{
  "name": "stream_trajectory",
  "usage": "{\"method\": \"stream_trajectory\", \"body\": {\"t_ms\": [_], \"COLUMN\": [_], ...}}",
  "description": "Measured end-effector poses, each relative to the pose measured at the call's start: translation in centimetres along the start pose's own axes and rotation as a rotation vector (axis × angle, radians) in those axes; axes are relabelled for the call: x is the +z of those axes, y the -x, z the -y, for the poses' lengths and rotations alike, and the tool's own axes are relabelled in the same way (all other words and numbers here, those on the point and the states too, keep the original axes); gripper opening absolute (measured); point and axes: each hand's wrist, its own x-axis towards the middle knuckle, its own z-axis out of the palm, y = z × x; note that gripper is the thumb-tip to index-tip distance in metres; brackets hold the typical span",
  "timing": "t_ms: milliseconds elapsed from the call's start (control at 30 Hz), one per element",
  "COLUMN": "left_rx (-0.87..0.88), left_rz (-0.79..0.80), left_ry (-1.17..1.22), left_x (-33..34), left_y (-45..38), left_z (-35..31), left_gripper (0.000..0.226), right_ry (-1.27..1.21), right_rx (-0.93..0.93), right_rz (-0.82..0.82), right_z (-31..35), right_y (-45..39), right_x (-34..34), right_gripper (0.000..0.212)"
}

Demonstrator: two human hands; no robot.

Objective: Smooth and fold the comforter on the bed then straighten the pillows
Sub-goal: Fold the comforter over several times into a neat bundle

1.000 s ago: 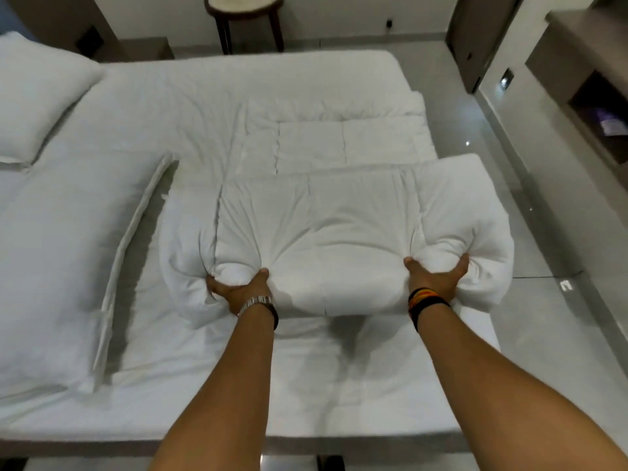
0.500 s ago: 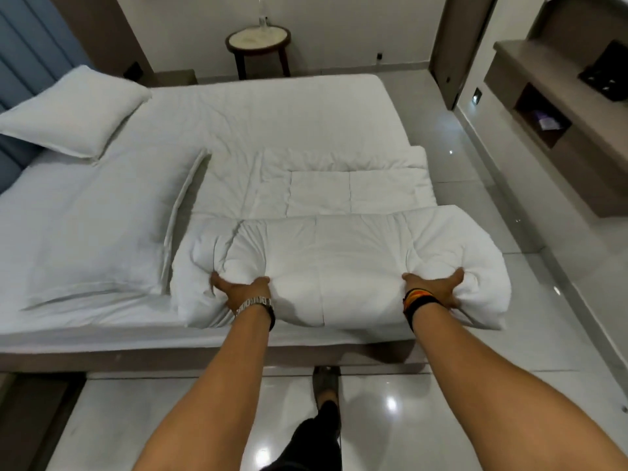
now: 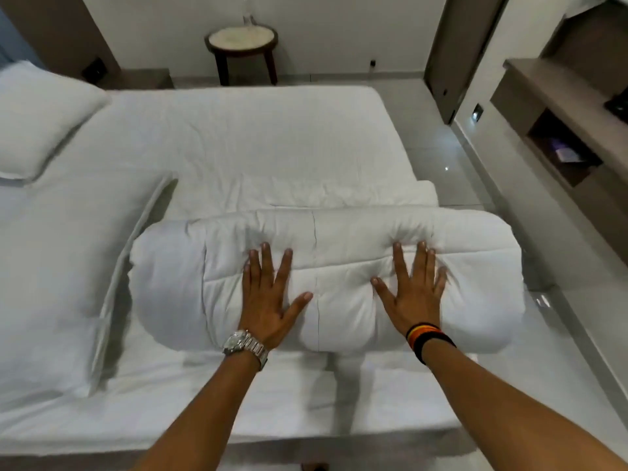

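The white comforter [image 3: 343,253] lies folded into a thick bundle across the foot end of the bed [image 3: 238,137], its right end hanging past the mattress edge. My left hand [image 3: 268,294] rests flat on its top, fingers spread, a metal watch on the wrist. My right hand [image 3: 413,290] presses flat on the bundle to the right, fingers spread, dark bands on the wrist. One white pillow [image 3: 40,113] sits at the far left near the headboard. A second, flatter pillow [image 3: 64,266] lies at the left, beside the bundle.
A round side table [image 3: 242,42] stands by the far wall beyond the bed. Glossy tiled floor [image 3: 452,171] runs along the bed's right side. A built-in shelf unit [image 3: 560,130] and a dark door [image 3: 458,52] are at the right.
Both hands let go of the comforter's near edge after rolling it over, and now lie open and flat on top of the bundle. The bundle is one fold thicker.
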Motion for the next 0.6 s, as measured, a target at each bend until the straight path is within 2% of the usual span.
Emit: {"method": "stream_trajectory", "body": {"t_ms": [133, 233, 433, 600], "left_rx": [-0.061, -0.088, -0.082, -0.130], "left_rz": [-0.020, 0.075, 0.153, 0.220], "left_ry": [-0.207, -0.276, -0.270, -0.252], "left_x": [5.0, 9.7, 18.3, 16.8], "left_y": [-9.3, -14.9, -16.2, -17.6], "left_z": [3.2, 5.5, 9.5, 8.9], "left_gripper": [0.083, 0.076, 0.074, 0.074], "right_ry": [0.212, 0.238, 0.342, 0.348], "right_rx": [0.050, 0.132, 0.137, 0.157], "right_rz": [0.029, 0.140, 0.228, 0.313], "right_z": [-0.4, -1.3, -2.5, -1.8], "right_y": [-7.8, -12.1, -13.6, -15.1], "right_x": [4.5, 8.4, 15.8, 14.9], "right_gripper": [0.081, 0.083, 0.082, 0.082]}}
